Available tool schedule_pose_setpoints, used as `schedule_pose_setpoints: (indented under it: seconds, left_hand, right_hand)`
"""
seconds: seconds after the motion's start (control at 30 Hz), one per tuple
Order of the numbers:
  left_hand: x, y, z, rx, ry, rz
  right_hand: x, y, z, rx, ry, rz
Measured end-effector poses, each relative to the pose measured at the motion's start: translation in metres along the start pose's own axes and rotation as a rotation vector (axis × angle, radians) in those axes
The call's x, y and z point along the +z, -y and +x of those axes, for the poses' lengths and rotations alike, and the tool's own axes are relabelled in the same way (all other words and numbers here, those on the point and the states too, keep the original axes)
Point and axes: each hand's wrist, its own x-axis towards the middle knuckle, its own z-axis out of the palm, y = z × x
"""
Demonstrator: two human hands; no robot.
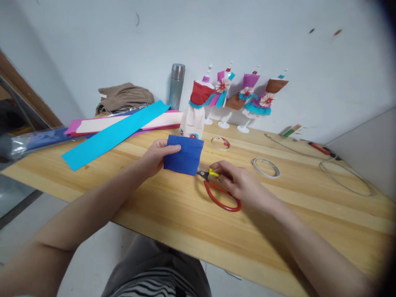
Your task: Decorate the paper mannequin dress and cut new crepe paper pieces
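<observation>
My left hand [159, 156] pinches the left edge of a dark blue rectangular piece [185, 156], thumb on top. The piece is held above the wooden table [148, 210]. At its lower right corner are red-handled scissors [224, 200], their blades partly hidden behind or under the blue piece. My right hand [233, 177] is at the scissors, fingers bent around a small yellow item [213, 172] near the pivot. Whether the fingers also grip the scissors' handle is unclear. Right behind the blue piece stands a small dress form [201, 95] in red and cream.
Several more dressed forms [247, 84] line the wall beside a metal flask [176, 86]. Long coloured strips [116, 134] and a brown cloth [126, 97] lie at the left. Tape rings [266, 168], a thin cable [346, 185] and a red-black tool [320, 148] are at the right.
</observation>
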Motion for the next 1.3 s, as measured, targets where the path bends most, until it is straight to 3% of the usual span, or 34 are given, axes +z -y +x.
schedule_pose_setpoints:
  seconds: [0.2, 0.33, 0.87, 1.3]
  left_hand:
    - [-0.001, -0.002, -0.003, -0.004, 0.037, 0.02]
    - [-0.002, -0.001, -0.002, 0.001, 0.044, 0.064]
    - [0.0, 0.0, -0.007, 0.035, 0.143, 0.245]
    - [0.001, 0.0, -0.008, 0.035, 0.193, 0.316]
  right_hand:
    - [-0.02, -0.025, 0.0, -0.015, 0.159, 0.588]
    - [-0.014, -0.03, -0.001, -0.064, 0.157, 0.706]
    - [-0.023, 0.01, -0.011, -0.074, 0.135, 0.156]
    - [-0.02, 0.022, -0.01, -0.077, 0.065, 0.032]
